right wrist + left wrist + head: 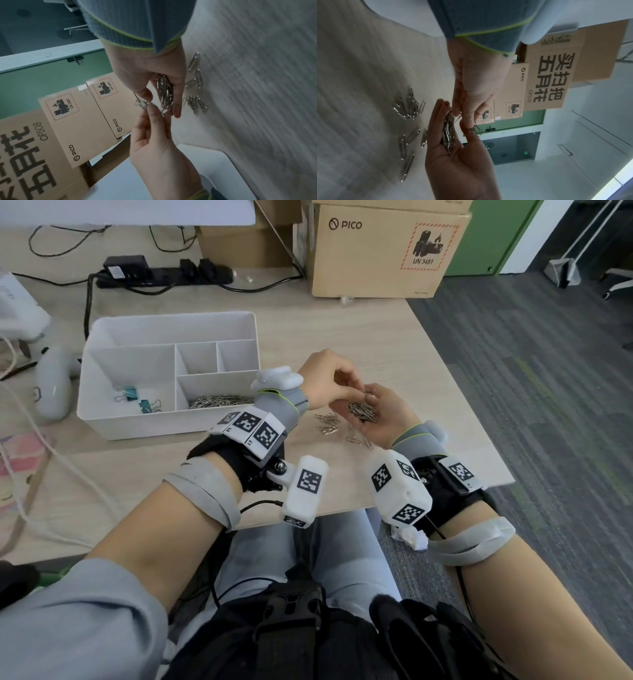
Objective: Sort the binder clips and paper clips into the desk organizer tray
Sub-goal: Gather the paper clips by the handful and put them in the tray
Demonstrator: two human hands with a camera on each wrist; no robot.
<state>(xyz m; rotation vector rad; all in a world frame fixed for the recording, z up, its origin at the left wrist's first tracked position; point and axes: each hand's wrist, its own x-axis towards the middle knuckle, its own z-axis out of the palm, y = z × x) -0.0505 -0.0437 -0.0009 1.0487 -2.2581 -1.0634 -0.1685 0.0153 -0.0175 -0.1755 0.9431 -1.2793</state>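
Observation:
My right hand (376, 419) lies palm up just above the table, cupped round a pile of silver paper clips (363, 409). Reaching into that palm, my left hand (354, 392) pinches a few paper clips (143, 104) between thumb and fingers. More loose paper clips (329, 422) lie on the wood just left of and under the hands. The white desk organizer tray (164, 429) stands to the left. Its front right compartment holds paper clips (219, 401) and its large left compartment holds teal binder clips (128, 393).
PICO cardboard boxes (387, 251) stand at the back right. A black power strip (161, 275) with cables lies at the back. White devices (51, 385) and cords sit left of the tray. The table ends close on the right (479, 419), above grey carpet.

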